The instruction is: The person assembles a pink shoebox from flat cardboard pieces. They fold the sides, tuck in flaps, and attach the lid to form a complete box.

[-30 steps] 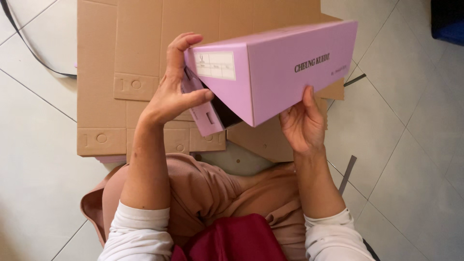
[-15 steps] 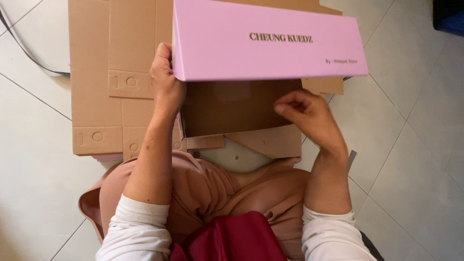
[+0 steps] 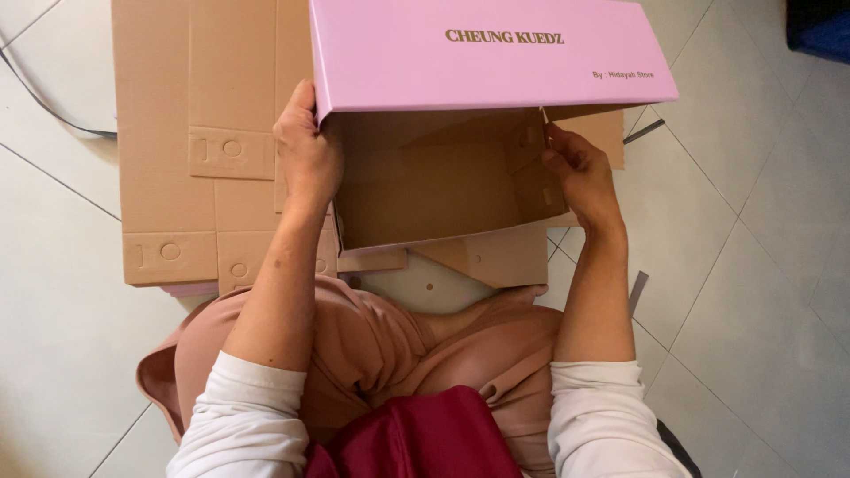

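Pink box (image 3: pixel 491 57) held up over the lap, open brown inside facing the camera; left hand (image 3: pixel 307 155) clasped on its left edge, right hand (image 3: pixel 575 168) pinching the inner right flap (image 3: pixel 531 168); could buckle or slip if that flap is forced; one box, two hands, several flat cardboard sheets (image 3: pixel 204 142) on the tiled floor (image 3: pixel 761 221).

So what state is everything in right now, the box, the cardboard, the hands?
Pink cardboard box: half-folded, brown inside open toward the person.
Left hand: gripping the box's left edge.
Right hand: pressing the box's right inner flap.
Flat brown cardboard sheets: unfolded, lying on the tiled floor.
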